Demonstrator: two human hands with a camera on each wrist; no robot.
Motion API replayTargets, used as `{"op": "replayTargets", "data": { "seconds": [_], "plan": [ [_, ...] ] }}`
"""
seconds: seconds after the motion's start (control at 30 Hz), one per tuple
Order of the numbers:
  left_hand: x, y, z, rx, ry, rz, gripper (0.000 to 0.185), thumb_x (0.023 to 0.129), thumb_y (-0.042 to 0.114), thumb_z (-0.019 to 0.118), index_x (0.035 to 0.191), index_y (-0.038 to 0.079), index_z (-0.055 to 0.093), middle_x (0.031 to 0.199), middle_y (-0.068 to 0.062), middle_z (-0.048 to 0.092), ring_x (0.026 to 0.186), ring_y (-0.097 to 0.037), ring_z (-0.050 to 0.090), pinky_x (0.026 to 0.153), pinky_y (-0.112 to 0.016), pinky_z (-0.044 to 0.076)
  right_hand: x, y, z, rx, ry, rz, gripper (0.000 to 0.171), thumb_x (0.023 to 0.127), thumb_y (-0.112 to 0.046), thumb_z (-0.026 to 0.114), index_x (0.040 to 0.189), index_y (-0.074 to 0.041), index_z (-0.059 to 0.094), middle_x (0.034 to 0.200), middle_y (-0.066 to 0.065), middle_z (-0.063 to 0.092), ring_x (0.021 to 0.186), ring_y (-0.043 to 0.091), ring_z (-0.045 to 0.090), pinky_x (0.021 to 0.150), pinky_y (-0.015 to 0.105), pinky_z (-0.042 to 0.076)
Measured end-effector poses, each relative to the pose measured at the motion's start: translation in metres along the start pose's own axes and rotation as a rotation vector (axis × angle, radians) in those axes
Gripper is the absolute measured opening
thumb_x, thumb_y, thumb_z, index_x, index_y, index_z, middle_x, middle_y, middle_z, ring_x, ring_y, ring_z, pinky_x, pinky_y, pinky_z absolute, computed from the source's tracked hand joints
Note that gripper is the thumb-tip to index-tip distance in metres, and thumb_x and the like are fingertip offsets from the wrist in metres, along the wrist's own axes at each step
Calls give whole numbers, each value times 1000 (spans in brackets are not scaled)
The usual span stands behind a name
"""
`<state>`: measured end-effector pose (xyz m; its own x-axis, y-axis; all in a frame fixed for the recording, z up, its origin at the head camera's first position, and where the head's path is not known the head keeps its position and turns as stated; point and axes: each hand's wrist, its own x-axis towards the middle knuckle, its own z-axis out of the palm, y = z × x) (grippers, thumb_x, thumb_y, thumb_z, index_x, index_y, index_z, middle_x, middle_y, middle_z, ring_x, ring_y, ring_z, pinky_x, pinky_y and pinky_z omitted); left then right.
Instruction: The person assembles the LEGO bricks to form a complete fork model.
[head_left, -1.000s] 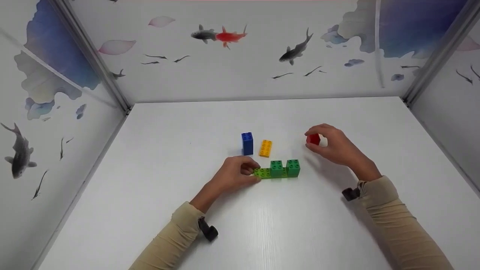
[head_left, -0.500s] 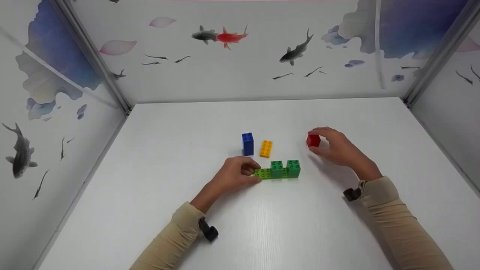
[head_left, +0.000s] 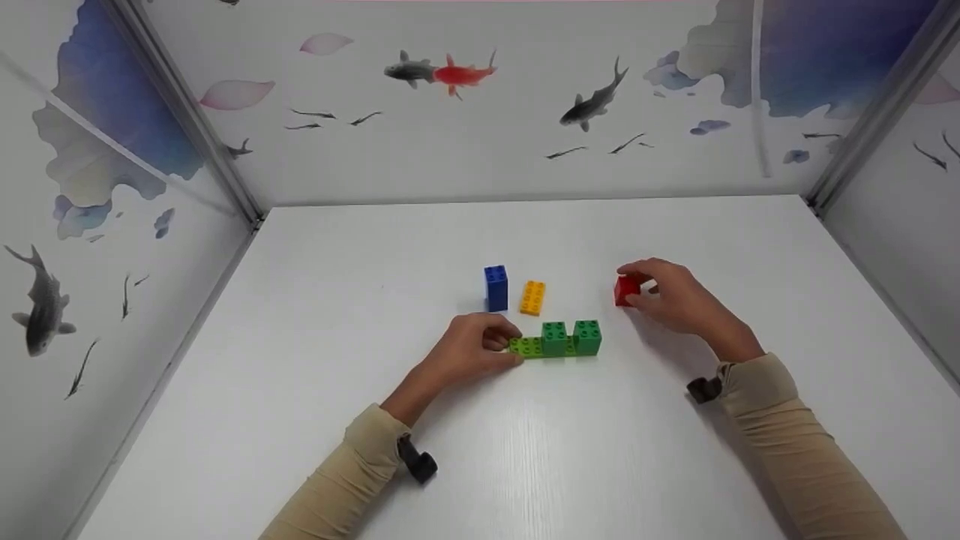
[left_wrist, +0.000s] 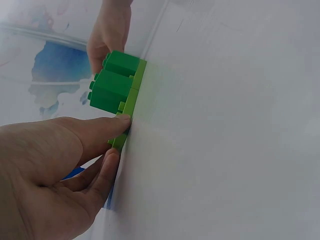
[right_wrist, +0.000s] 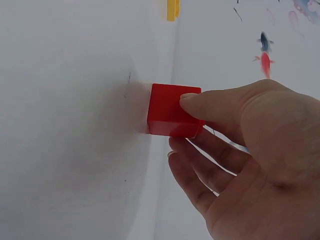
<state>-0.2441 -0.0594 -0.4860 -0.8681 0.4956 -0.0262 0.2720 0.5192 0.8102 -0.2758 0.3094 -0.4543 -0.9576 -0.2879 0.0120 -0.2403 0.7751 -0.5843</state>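
Observation:
At its left end, my left hand (head_left: pixel 472 349) pinches a light green strip of building bricks (head_left: pixel 531 346) between thumb and fingers. Two dark green bricks (head_left: pixel 554 339) stand on that strip with a gap between them, and the left wrist view shows the strip lying along the table surface. To the right and farther back, my right hand (head_left: pixel 667 296) holds a red building brick (right_wrist: pixel 172 110). The thumb presses one side of it, and the fingers are behind, partly hidden. The red brick's face is close to the table in the right wrist view.
Behind the left hand stands an upright blue brick (head_left: pixel 496 289). A flat yellow brick (head_left: pixel 532 298) lies beside it, just behind the green strip. White printed walls (head_left: pixel 480 165) border the white table (head_left: pixel 495 465) at the back and sides.
The red brick has turned in my right hand's fingers and come slightly nearer, its thumb now on the front side. My left hand and the green strip have stayed put.

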Motion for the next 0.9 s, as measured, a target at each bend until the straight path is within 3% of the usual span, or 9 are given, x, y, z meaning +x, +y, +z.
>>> {"op": "replayTargets", "data": {
  "seconds": [0.9],
  "plan": [
    [1, -1, 1, 1, 0, -7, 30, 92, 20, 88, 120, 17, 79, 116, 4, 76, 103, -11, 70, 97, -31, 62, 1, -23, 9, 0, 24, -62, 43, 101, -13, 77, 142, -7, 65, 134, 13, 71, 123, 33, 66, 102, 54, 61]
  ]
}}
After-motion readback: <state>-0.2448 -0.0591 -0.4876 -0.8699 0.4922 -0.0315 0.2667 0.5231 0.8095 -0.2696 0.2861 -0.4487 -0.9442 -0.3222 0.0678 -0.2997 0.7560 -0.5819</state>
